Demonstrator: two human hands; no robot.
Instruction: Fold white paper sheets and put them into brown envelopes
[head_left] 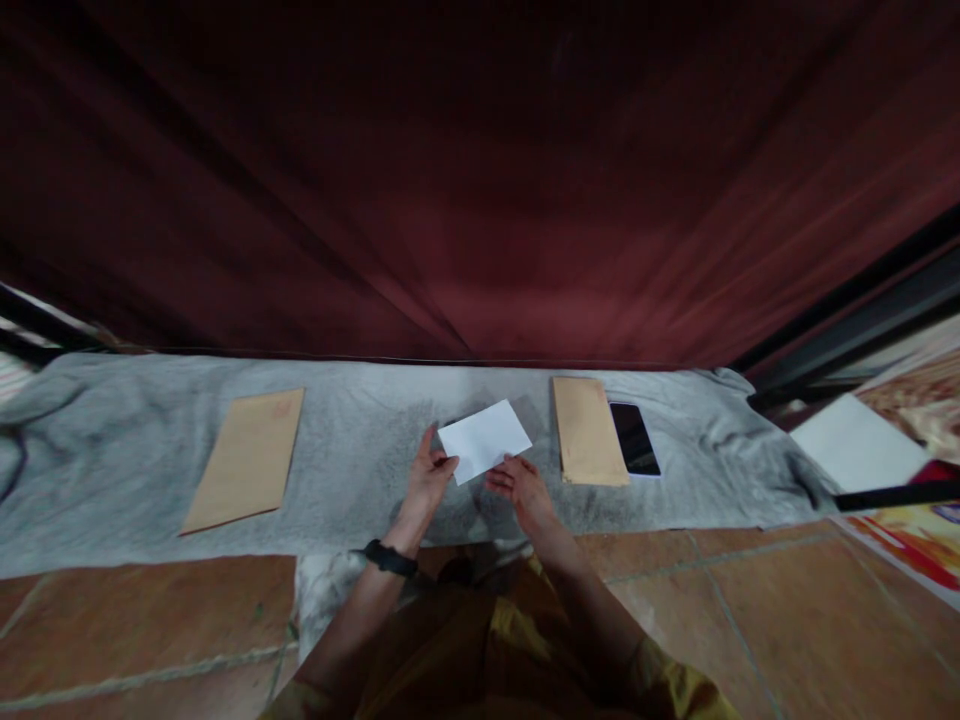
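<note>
A white sheet of paper [486, 440], perhaps folded, is held up between both hands over the grey cloth. At its lower left corner my left hand [430, 480] pinches it between thumb and fingers; a black band circles that wrist. My right hand [523, 486] grips the lower right edge, thumb on top and fingers curled beneath. Just right of that hand lies a brown envelope [591, 432], and a dark-screened phone [635, 438] rests against its right side. Farther left, a second brown envelope [247, 458] lies flat at a slant.
The grey cloth [360, 420] covers a long, low surface. Behind it hangs a dark red curtain [465, 250]. Dark metal bars [862, 320] stand at the right, near a white panel [859, 445]. Terracotta floor tiles [825, 600] show in front.
</note>
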